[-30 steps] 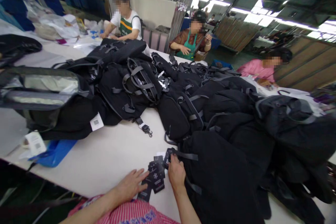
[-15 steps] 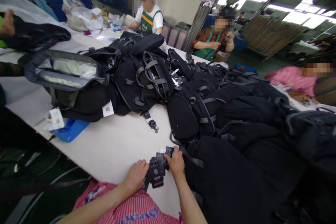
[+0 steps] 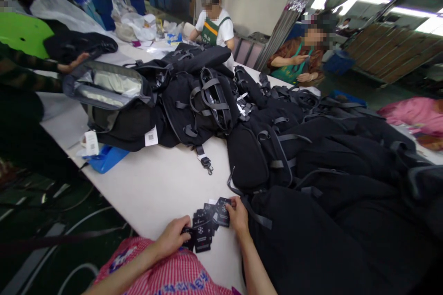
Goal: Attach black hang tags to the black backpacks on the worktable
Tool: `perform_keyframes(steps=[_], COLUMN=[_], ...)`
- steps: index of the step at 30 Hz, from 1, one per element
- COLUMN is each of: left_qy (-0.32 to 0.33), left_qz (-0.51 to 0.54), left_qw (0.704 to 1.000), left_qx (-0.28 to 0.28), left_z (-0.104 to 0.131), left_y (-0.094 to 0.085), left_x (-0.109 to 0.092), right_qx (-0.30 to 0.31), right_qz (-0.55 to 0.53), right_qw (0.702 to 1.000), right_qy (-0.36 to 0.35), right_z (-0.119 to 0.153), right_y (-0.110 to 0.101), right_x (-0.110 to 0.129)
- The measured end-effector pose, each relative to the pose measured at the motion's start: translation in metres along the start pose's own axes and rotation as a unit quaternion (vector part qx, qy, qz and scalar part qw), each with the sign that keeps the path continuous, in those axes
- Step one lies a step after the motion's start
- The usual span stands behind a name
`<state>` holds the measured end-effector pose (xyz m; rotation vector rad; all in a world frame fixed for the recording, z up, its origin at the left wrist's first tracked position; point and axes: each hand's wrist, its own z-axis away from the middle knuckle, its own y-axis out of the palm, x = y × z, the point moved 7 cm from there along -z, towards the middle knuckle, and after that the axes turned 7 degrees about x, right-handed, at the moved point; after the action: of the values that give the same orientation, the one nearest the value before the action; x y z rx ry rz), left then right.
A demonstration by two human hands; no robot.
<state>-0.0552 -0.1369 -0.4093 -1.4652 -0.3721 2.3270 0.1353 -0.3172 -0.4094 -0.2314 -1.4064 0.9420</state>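
Several black cards (image 3: 201, 230) with white print and a snowflake lie overlapped on the white table (image 3: 152, 189), near its front edge. At the right end of the spread, my right hand (image 3: 238, 215) pinches a black card (image 3: 223, 212) by its upper right corner. My left hand (image 3: 175, 236) is closed on a black card (image 3: 188, 238) at the left end, its thumb over the card's face. Just right of my right hand lies a large black bag (image 3: 297, 235).
Black bags (image 3: 252, 156) with grey straps are heaped from the back left to the right. An open lined bag (image 3: 110, 87) and a blue item (image 3: 109, 159) are at the left. Several people work around the table; one person's hand (image 3: 73, 63) touches the open bag.
The view has shifted, so the scene sits further right. My left thumb now lies over the left card, and the right card is turned and more exposed. A person's hand at the left has reached the open bag.
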Motion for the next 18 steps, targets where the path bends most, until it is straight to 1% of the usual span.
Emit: perform_keyframes(steps=[2,4,6,8,11,14,16,18], left_qy=[-0.001,-0.002,-0.003,-0.003,-0.007,-0.023,-0.036,-0.054], left_qz=[0.064,0.118,0.166,0.208,0.264,0.306,0.326,0.342], left_qw=[0.998,0.992,0.985,0.975,0.96,0.943,0.933,0.924], left_qx=[-0.007,-0.031,-0.057,-0.075,-0.098,-0.128,-0.148,-0.161], left_z=[0.001,0.0,-0.002,-0.005,-0.009,-0.011,-0.011,-0.009], left_y=[-0.006,-0.015,-0.024,-0.033,-0.044,-0.052,-0.054,-0.054], left_x=[0.006,0.012,0.018,0.021,0.024,0.031,0.036,0.042], right_qx=[0.0,0.009,0.029,0.057,0.097,0.102,0.089,0.083], right_qz=[-0.045,-0.081,-0.1,-0.102,-0.096,-0.092,-0.089,-0.085], right_qw=[0.999,0.996,0.994,0.993,0.99,0.99,0.992,0.993], right_qy=[-0.013,-0.021,-0.027,-0.031,-0.023,0.009,0.024,0.019], right_z=[0.0,0.002,0.01,0.024,0.053,0.076,0.082,0.081], right_y=[-0.005,-0.011,-0.015,-0.015,-0.006,0.007,0.016,0.025], right_x=[0.0,0.001,0.003,0.003,-0.006,-0.025,-0.035,-0.035])
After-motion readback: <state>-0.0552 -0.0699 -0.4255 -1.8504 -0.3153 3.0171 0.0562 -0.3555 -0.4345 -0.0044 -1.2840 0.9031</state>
